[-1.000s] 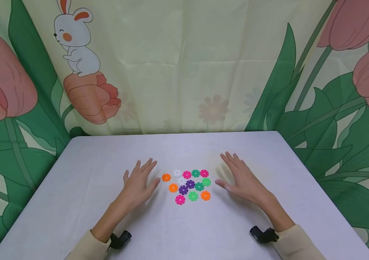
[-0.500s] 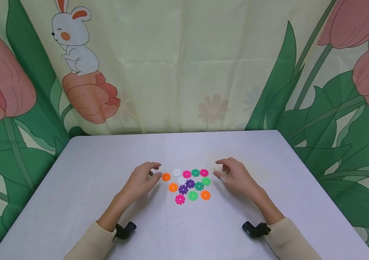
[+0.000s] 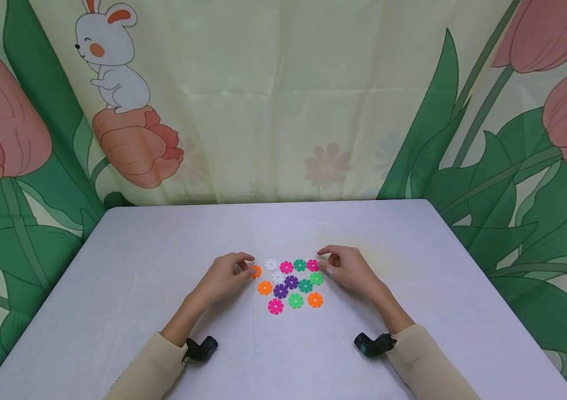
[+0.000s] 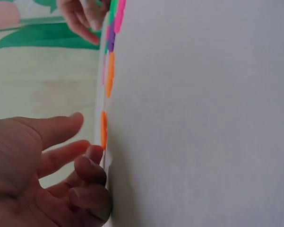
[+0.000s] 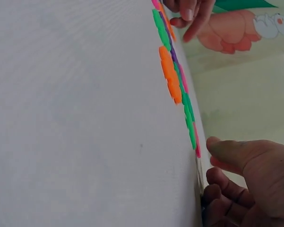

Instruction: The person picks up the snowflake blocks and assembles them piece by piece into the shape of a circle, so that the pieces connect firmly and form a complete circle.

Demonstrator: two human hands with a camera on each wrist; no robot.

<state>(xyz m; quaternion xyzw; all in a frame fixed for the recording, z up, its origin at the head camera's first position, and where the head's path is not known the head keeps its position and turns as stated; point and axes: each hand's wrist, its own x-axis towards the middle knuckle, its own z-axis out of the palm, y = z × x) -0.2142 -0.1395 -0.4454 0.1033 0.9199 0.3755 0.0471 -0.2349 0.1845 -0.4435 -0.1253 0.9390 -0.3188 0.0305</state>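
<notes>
White cloth-covered table (image 3: 273,355) fills the lower part, w/ 14 flat notched plastic discs (image 3: 291,283) in a loose cluster nr the middle: orange, white, pink, teal, purple, light green. Behind: cream fabric backdrop (image 3: 243,111) printed w/ pink tulips (image 3: 5,116), green leaves (image 3: 425,119) & a white rabbit (image 3: 113,61). Beige sleeves (image 3: 148,366) come in at the bottom, a black wrist camera (image 3: 202,349) jutting inward by each cuff.

L hand (image 3: 225,275) is by the far-left orange disc (image 3: 257,272), thumb tip hiding part of it in the head view. Fingers loosely bent, thumb apart: hand is released; contact w/ the disc, can't tell. R hand (image 3: 347,269) is at the top-right pink disc (image 3: 312,265), also relaxed & ungripping, thumb tip at the disc's edge; touching or not, can't tell.

In the way: a white disc (image 3: 271,264) just R of the orange one; a teal disc (image 3: 300,265) L of the pink one, light-green disc (image 3: 316,279) just below it.

Vs 0.5 s ago: both hands are further in; orange disc was fully visible, now partly covered; R thumb was short of the pink disc. Vs 1 s ago: fingers were spread, now curved. Disc layout same.
</notes>
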